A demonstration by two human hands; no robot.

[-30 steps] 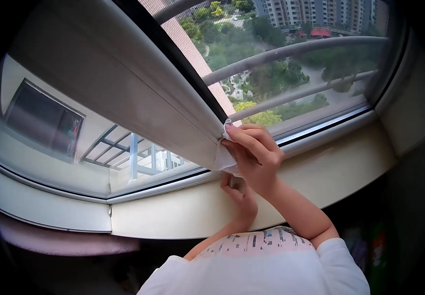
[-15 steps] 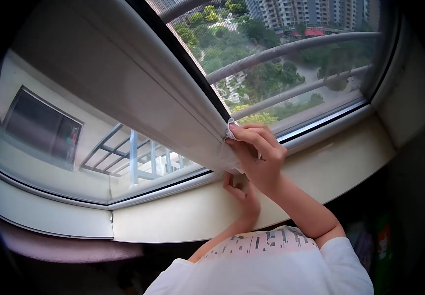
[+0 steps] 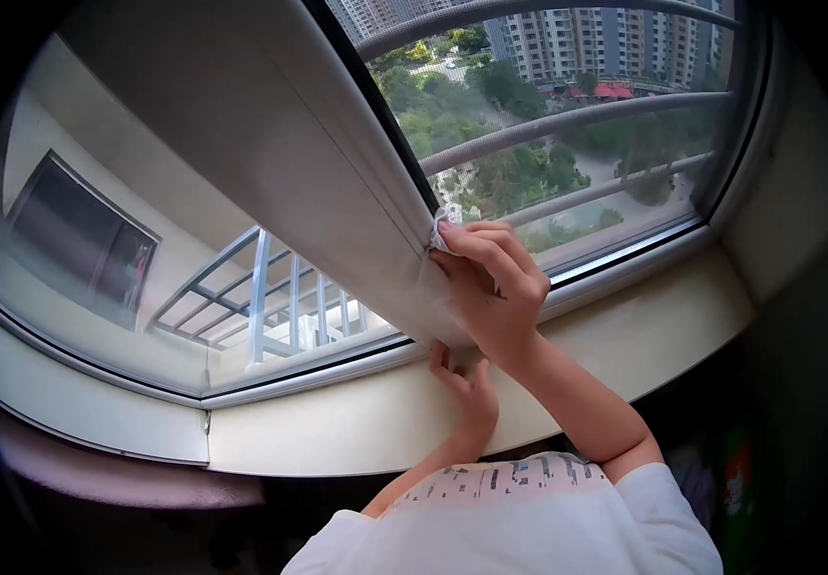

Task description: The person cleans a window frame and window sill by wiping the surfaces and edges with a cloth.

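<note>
A crumpled white wipe [image 3: 441, 233], tissue or thin cloth, is pinched in the fingertips of my right hand [image 3: 495, 287]. It presses on the edge of the wide white window post [image 3: 337, 182], beside the black seal of the right pane. Lower down, my left hand [image 3: 467, 388] rests at the foot of the post, above the sill [image 3: 567, 374]. Its fingers are bent with a gap between finger and thumb, and nothing shows in them. A pale, hazy patch lies on the post between the hands; I cannot make out what it is.
The right window pane [image 3: 567, 192] has a mesh screen and curved railings behind it. Through the left pane, a metal grille [image 3: 261, 297] and a dark window [image 3: 83, 240] show. Purple fabric [image 3: 126, 470] lies below the sill at left.
My view has shifted slightly, so the post sits farther right and the railings lower. My right hand keeps the wipe at the post's edge; the left stays at its foot.
</note>
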